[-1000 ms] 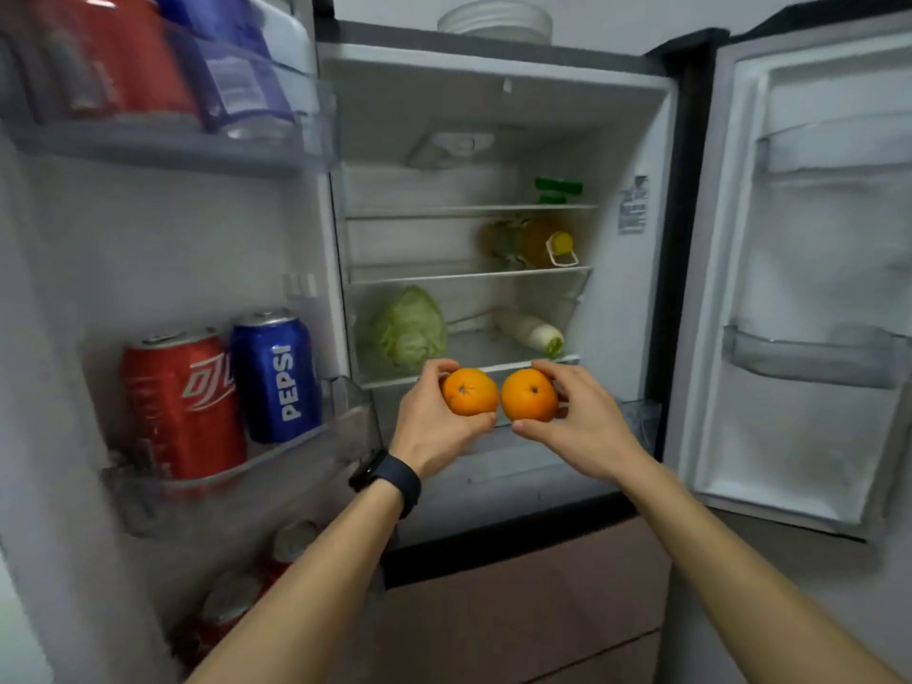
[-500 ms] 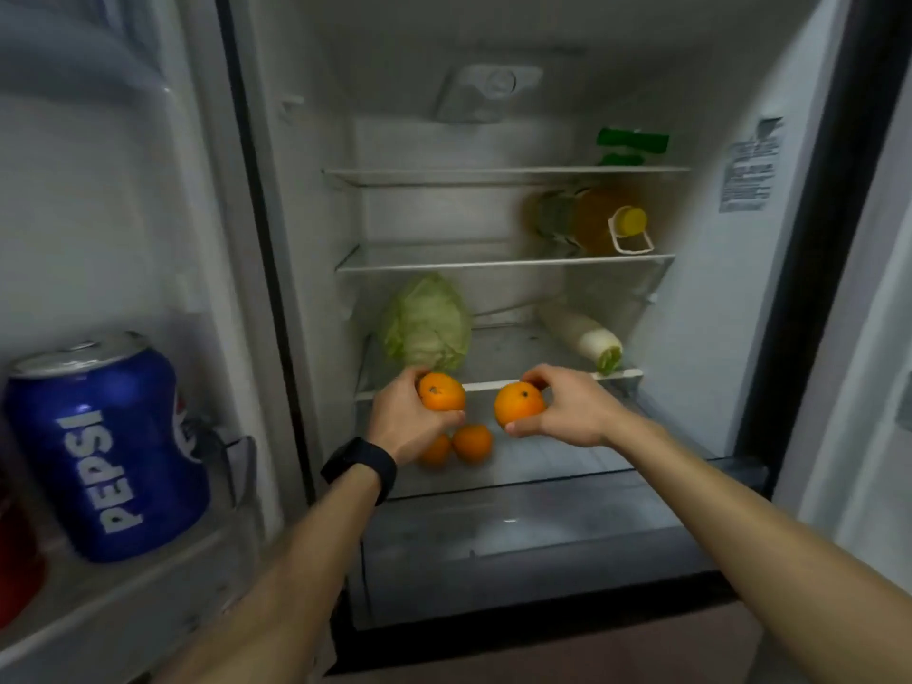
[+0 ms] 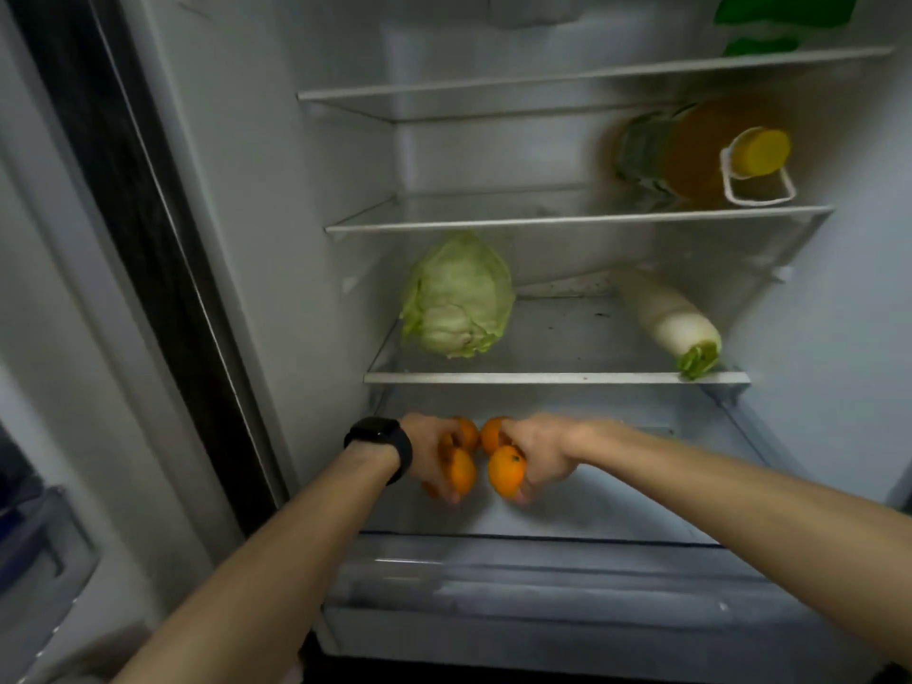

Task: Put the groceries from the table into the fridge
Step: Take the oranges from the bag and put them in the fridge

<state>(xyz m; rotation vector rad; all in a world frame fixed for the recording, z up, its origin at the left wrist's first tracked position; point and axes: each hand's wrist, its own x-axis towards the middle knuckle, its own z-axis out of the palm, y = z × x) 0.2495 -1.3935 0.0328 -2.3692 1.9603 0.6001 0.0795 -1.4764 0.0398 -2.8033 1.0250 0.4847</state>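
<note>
Holds one round orange citrus fruit [image 3: 461, 472] in the curled left hand [image 3: 433, 454] and a second orange fruit [image 3: 507, 470] in the curled right hand [image 3: 542, 456], side by side and close together, low in the bottom compartment [image 3: 617, 506] of the white fridge, under the lowest glass shelf [image 3: 557, 378]. Just beyond, two more oranges [image 3: 468, 431]. On that shelf: pale green cabbage [image 3: 459, 298] left, white radish [image 3: 673, 320] right.

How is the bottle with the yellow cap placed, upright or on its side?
On its side: the bottle lies on the shelf, its yellow cap facing the camera.
</note>
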